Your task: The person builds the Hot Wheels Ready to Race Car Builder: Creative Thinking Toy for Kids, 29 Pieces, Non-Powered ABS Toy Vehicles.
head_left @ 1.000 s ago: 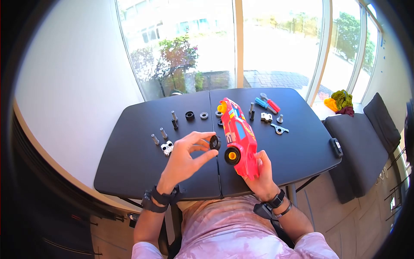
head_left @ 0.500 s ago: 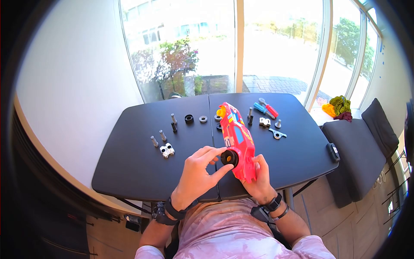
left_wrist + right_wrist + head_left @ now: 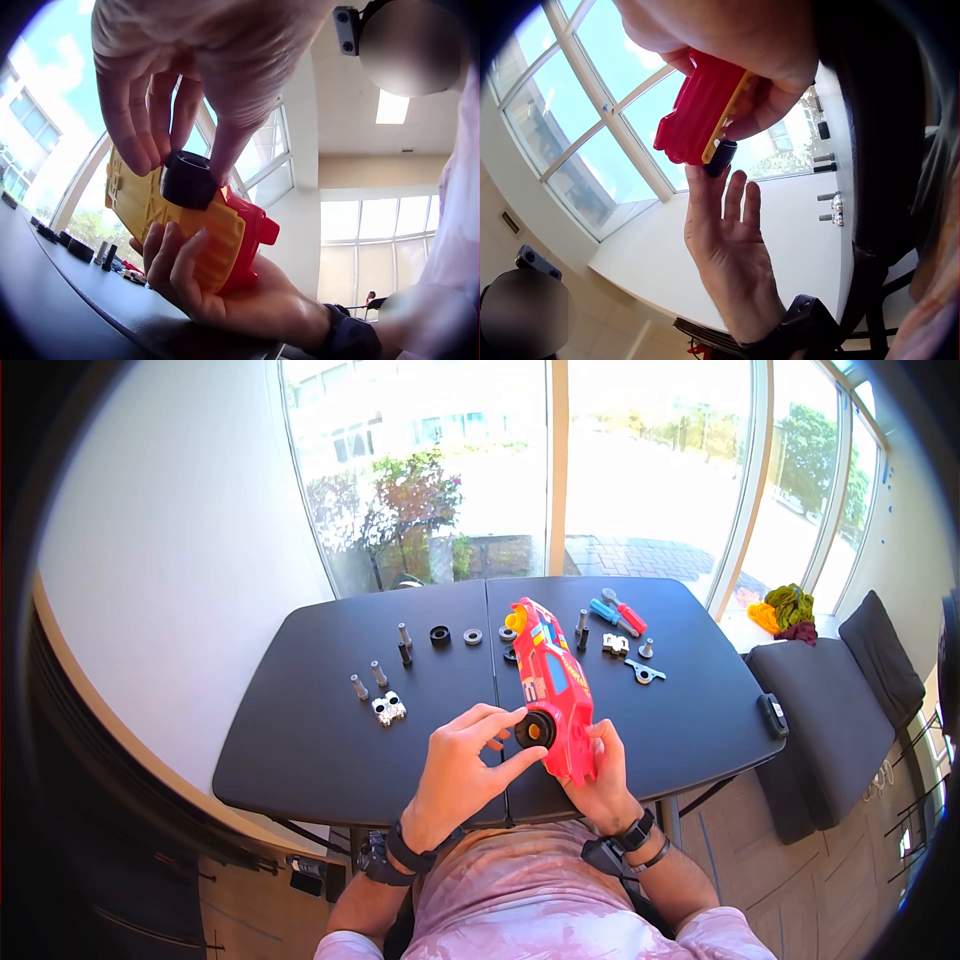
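Observation:
In the head view, a red toy car (image 3: pixel 562 705) with a yellow underside (image 3: pixel 217 244) is held up over the table, its nose pointing away from me. My right hand (image 3: pixel 605 790) grips its rear end, with fingers spread across the underside in the left wrist view. Between thumb and fingertips, my left hand (image 3: pixel 455 768) pinches a black tire (image 3: pixel 187 181) at the car's left rear wheel position. The yellow hub (image 3: pixel 535 731) shows through the tire's centre. At the front, a yellow hub (image 3: pixel 515 621) is bare.
On the black folding table (image 3: pixel 300 760) are a silver engine piece (image 3: pixel 389 708), several grey bolts (image 3: pixel 379 673), a black tire (image 3: pixel 440 635) and a grey ring (image 3: pixel 473 636). To the right lie blue-handled and red-handled tools (image 3: pixel 630 620), a small silver block (image 3: pixel 615 645) and a grey wrench (image 3: pixel 645 672).
My left hand has moved right, bringing the loose black piece from beside the car against its rear wheel. The right hand still grips the car in about the same spot.

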`<action>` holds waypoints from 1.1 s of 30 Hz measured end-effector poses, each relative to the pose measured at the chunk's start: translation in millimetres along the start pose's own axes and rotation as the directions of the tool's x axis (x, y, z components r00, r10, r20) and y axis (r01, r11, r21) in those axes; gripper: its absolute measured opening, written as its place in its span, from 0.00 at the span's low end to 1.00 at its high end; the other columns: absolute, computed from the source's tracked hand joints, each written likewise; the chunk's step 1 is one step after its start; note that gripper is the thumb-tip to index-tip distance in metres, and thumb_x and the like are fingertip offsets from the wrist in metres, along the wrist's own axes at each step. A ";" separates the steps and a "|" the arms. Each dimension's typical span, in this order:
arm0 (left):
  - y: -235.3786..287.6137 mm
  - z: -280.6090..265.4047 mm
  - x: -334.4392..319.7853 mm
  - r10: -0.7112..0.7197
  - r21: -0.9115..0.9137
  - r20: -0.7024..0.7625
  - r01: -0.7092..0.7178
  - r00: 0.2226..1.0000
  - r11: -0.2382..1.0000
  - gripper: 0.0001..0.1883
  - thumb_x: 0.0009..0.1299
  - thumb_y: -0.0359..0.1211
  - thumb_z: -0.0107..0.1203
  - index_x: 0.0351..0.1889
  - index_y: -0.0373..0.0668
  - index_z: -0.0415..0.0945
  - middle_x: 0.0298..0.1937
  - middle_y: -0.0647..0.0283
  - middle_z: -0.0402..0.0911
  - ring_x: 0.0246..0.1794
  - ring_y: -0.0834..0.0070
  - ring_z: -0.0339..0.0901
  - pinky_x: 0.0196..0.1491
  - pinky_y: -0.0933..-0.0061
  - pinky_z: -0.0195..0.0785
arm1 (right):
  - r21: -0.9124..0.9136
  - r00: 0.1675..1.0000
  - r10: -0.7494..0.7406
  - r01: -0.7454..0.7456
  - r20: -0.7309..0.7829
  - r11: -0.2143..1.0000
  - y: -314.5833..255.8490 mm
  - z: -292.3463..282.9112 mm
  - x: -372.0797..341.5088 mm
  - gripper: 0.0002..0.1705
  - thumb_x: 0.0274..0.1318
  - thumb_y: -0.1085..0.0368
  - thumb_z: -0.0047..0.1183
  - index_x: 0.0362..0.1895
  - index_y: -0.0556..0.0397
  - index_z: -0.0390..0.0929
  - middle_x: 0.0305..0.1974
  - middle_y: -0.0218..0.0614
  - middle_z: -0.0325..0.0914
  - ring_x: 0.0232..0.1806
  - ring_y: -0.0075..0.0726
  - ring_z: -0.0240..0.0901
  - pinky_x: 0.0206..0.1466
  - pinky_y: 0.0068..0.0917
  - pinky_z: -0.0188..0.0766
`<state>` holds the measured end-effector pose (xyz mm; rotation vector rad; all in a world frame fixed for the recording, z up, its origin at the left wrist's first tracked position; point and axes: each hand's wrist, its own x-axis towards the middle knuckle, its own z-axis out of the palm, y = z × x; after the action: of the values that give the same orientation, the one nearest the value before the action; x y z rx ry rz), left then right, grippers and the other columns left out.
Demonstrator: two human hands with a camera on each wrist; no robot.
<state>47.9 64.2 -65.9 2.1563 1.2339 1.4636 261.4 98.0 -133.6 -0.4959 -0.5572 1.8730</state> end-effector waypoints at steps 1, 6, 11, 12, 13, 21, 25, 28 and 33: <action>0.3 0.1 0.4 -0.005 -0.002 0.011 0.005 1.000 1.000 0.28 0.65 0.37 0.85 0.61 0.37 0.91 0.50 0.58 0.93 0.38 0.73 0.90 0.42 0.72 0.86 | 0.001 1.000 0.002 -0.002 0.001 1.000 0.2 -0.7 0.4 0.34 0.72 0.48 0.47 0.72 0.57 0.76 0.60 0.39 0.88 0.55 0.35 0.88 0.57 0.32 0.84; -3.3 -1.3 1.3 -0.049 0.005 0.064 0.049 0.997 0.999 0.30 0.65 0.39 0.86 0.64 0.38 0.90 0.51 0.58 0.93 0.40 0.73 0.90 0.44 0.71 0.87 | 0.005 1.000 0.012 -0.012 0.001 1.000 -0.4 -2.8 0.7 0.34 0.73 0.48 0.48 0.73 0.57 0.75 0.61 0.39 0.88 0.57 0.35 0.88 0.58 0.33 0.84; 6.0 0.0 0.1 -0.023 -0.064 -0.006 0.022 1.000 0.998 0.30 0.67 0.36 0.83 0.67 0.40 0.88 0.56 0.56 0.92 0.47 0.71 0.90 0.49 0.69 0.87 | 0.017 1.000 0.031 -0.031 0.004 0.999 -0.8 -5.9 2.2 0.33 0.73 0.49 0.47 0.72 0.56 0.76 0.61 0.39 0.88 0.59 0.36 0.87 0.61 0.36 0.83; 5.9 -0.7 0.0 0.022 -0.073 -0.012 -0.023 1.000 0.997 0.30 0.68 0.34 0.82 0.68 0.40 0.88 0.57 0.56 0.91 0.49 0.70 0.90 0.51 0.68 0.87 | 0.016 1.000 0.028 -0.028 -0.013 0.999 -0.6 -3.9 2.1 0.34 0.73 0.48 0.47 0.72 0.57 0.76 0.60 0.39 0.88 0.58 0.35 0.88 0.60 0.34 0.84; 5.4 -1.4 -0.6 0.066 -0.080 -0.017 -0.067 0.998 0.994 0.29 0.69 0.33 0.81 0.68 0.40 0.88 0.58 0.55 0.91 0.51 0.68 0.90 0.52 0.67 0.87 | 0.010 1.000 0.024 -0.024 -0.002 1.000 -0.7 -4.4 1.8 0.34 0.73 0.48 0.47 0.72 0.57 0.76 0.60 0.39 0.88 0.58 0.35 0.87 0.60 0.34 0.84; 5.1 -1.6 -2.9 0.110 -0.015 0.041 -0.110 0.993 0.994 0.23 0.69 0.27 0.77 0.63 0.38 0.90 0.58 0.54 0.90 0.56 0.61 0.90 0.59 0.64 0.85 | -0.017 1.000 0.022 -0.022 0.000 1.000 -1.2 -3.5 0.1 0.35 0.72 0.48 0.47 0.73 0.57 0.76 0.60 0.39 0.88 0.58 0.37 0.88 0.60 0.35 0.84; 1.5 4.3 -3.8 0.066 -0.077 -0.005 -0.066 0.998 0.995 0.20 0.69 0.26 0.78 0.59 0.35 0.91 0.56 0.54 0.90 0.53 0.66 0.92 0.55 0.68 0.88 | 0.014 0.999 0.033 -0.034 0.041 0.999 -2.3 -7.5 1.4 0.31 0.72 0.53 0.48 0.72 0.55 0.75 0.63 0.40 0.87 0.62 0.38 0.87 0.67 0.39 0.81; -0.1 7.3 -3.7 0.065 -0.108 -0.029 -0.068 0.997 0.992 0.19 0.69 0.26 0.79 0.57 0.33 0.90 0.56 0.54 0.89 0.50 0.70 0.93 0.53 0.70 0.89 | 0.004 0.999 0.026 -0.026 0.038 1.000 -2.4 -6.9 0.8 0.30 0.71 0.54 0.48 0.72 0.55 0.75 0.63 0.40 0.87 0.62 0.38 0.87 0.67 0.40 0.82; 0.6 9.0 -4.2 -0.009 -0.150 -0.023 0.005 1.000 0.989 0.18 0.69 0.26 0.79 0.54 0.30 0.89 0.54 0.54 0.88 0.49 0.71 0.93 0.53 0.70 0.89 | 0.007 0.999 0.024 -0.025 0.047 1.000 -1.9 -9.2 1.6 0.30 0.71 0.54 0.48 0.72 0.53 0.75 0.64 0.40 0.86 0.63 0.38 0.86 0.68 0.41 0.82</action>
<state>55.3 62.8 -72.4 2.0403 1.0992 1.5310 267.6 101.4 -140.1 -0.4565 -0.5769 1.9135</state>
